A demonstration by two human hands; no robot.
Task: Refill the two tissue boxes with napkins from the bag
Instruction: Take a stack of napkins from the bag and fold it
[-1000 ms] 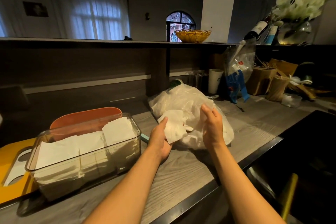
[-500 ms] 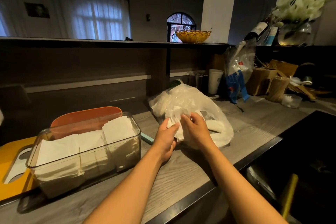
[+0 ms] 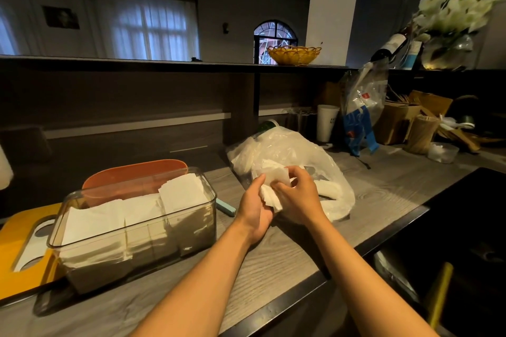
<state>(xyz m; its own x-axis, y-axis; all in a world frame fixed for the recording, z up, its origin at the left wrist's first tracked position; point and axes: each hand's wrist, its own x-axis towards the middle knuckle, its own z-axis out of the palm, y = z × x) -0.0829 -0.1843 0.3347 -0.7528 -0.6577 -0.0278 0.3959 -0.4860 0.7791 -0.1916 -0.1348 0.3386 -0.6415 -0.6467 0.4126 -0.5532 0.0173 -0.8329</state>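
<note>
Right hand has come back onto the napkin stack.
Left hand (image 3: 256, 206) and right hand (image 3: 297, 198) both grip the napkins (image 3: 271, 194) against the plastic bag (image 3: 295, 153), mid-worktop (image 3: 273, 262); the clear tissue box (image 3: 137, 227), part-filled, sits toward its left end.

Second tissue box (image 3: 134, 174) mostly hidden

Single head view, close, facing forward-down over counter (image 3: 273, 260).
</note>
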